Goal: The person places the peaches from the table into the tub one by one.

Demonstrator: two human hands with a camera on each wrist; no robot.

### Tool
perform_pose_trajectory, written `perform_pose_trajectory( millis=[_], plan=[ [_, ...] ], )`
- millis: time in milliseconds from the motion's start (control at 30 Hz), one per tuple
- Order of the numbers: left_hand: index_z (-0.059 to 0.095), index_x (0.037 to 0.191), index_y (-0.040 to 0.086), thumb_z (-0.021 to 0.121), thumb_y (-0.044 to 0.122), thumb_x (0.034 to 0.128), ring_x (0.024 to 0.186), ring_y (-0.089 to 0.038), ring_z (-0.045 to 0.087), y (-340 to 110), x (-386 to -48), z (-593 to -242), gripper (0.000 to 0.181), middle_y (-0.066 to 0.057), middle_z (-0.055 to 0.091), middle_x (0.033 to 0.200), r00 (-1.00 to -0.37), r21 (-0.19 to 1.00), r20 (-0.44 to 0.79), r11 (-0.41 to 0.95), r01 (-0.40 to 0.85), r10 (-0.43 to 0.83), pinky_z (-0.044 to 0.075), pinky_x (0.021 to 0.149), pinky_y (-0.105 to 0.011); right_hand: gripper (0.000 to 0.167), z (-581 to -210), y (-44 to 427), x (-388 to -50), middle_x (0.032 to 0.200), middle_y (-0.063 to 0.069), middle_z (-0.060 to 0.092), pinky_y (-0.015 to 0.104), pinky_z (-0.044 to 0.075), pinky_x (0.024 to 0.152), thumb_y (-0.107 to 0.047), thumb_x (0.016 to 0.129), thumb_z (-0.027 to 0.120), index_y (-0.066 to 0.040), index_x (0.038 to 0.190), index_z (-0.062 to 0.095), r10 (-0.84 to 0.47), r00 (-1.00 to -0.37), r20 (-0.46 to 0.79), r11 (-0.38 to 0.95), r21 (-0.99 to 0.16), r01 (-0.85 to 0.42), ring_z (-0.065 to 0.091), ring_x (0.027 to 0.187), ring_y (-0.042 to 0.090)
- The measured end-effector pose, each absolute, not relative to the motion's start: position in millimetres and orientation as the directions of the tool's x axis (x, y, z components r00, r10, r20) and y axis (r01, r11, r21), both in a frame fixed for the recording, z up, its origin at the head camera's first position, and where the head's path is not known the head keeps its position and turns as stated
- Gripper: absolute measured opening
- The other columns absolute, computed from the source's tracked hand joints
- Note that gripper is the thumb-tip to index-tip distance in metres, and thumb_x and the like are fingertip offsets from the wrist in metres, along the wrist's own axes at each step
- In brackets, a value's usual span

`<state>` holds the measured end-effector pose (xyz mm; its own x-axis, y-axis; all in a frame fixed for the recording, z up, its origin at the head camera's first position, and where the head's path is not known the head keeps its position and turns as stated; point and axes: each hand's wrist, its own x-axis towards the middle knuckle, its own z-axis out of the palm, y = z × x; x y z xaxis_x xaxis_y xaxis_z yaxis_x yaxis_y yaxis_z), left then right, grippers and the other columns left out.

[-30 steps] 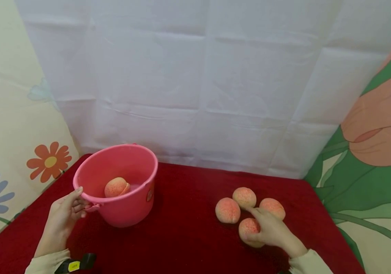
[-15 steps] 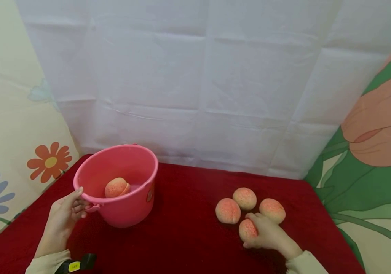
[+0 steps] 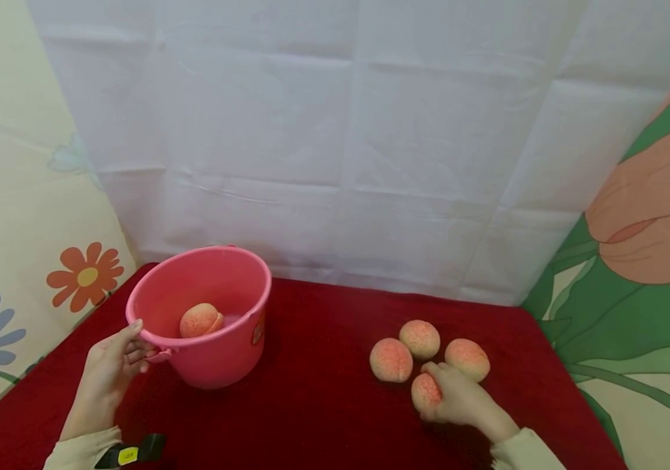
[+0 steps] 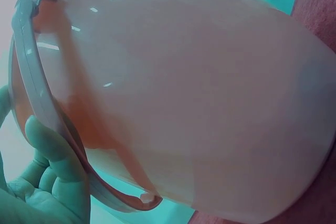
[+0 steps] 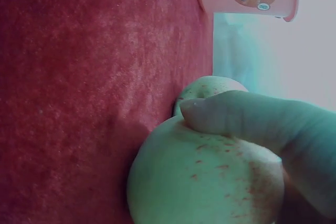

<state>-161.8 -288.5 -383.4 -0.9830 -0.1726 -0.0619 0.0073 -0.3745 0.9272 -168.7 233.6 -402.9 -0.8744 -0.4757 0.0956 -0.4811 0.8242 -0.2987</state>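
A pink bucket stands at the left with one peach inside. My left hand grips its rim and handle at the near left side; in the left wrist view fingers curl at the handle. At the right, my right hand grips the nearest peach, thumb across its side in the right wrist view, where that peach fills the lower part. Three more peaches lie just beyond it: one at left, one behind, one at right.
Red cloth covers the table, stretching between bucket and peaches. A white sheet hangs behind the table's back edge. Flower-patterned fabric hangs at the left and right.
My right hand has drawn its fingers in from around the near peach's far side and closed on it. The left hand and bucket have not visibly moved.
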Motion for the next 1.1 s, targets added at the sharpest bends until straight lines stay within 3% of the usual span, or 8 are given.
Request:
perform_pose_trajectory(
  millis=[267,467,800,967,1100],
  plan=[
    [0.072,0.072,0.016,0.051,0.027,0.0933,0.056,-0.009,0.061,-288,-161,-381,0.032,0.002,0.065,0.063,-0.984,0.93,-0.08,-0.367,-0.016,-0.159,0.046,0.047,-0.022,0.052,-397,232,-168,0.072,-0.006,0.046,0.022,0.037,0.049,-0.025,0.059,0.075,-0.001,0.1,0.054,-0.486,-0.85,0.201,0.818,-0.238,-0.524,0.041,0.058,0.004],
    [0.072,0.071,0.015,0.05,0.026,0.0936,0.056,-0.009,0.06,-289,-162,-382,0.033,0.002,0.065,0.063,-0.983,0.93,-0.082,-0.367,-0.016,-0.163,0.046,0.047,-0.022,0.052,-387,229,-165,0.068,-0.008,0.041,0.021,0.033,0.047,-0.022,0.059,0.074,-0.003,0.103,0.054,-0.453,-0.849,0.271,0.832,-0.212,-0.512,0.036,0.055,0.003],
    [0.072,0.071,0.016,0.049,0.025,0.0941,0.056,-0.009,0.06,-289,-162,-382,0.034,0.002,0.065,0.063,-0.983,0.929,-0.074,-0.369,-0.008,-0.165,0.046,0.047,-0.021,0.062,-376,226,-169,0.076,-0.002,0.052,0.024,0.039,0.051,-0.028,0.059,0.076,0.0,0.11,0.054,-0.385,-0.893,0.232,0.873,-0.223,-0.434,0.047,0.063,0.008],
    [0.072,0.071,0.015,0.049,0.025,0.094,0.056,-0.009,0.06,-290,-162,-382,0.034,0.002,0.065,0.063,-0.983,0.925,-0.077,-0.38,-0.009,-0.164,0.046,0.046,-0.021,0.068,-372,226,-170,0.094,0.011,0.06,0.033,0.047,0.06,-0.028,0.061,0.076,0.006,0.116,0.052,-0.372,-0.906,0.203,0.877,-0.243,-0.415,0.058,0.078,0.022],
    [0.072,0.071,0.015,0.049,0.025,0.094,0.055,-0.009,0.06,-289,-163,-382,0.034,0.002,0.065,0.063,-0.984,0.922,-0.079,-0.387,-0.011,-0.161,0.046,0.046,-0.021,0.067,-369,225,-171,0.096,0.015,0.061,0.039,0.048,0.066,-0.026,0.061,0.075,0.007,0.114,0.052,-0.384,-0.889,0.247,0.873,-0.214,-0.437,0.06,0.082,0.027]
  ],
)
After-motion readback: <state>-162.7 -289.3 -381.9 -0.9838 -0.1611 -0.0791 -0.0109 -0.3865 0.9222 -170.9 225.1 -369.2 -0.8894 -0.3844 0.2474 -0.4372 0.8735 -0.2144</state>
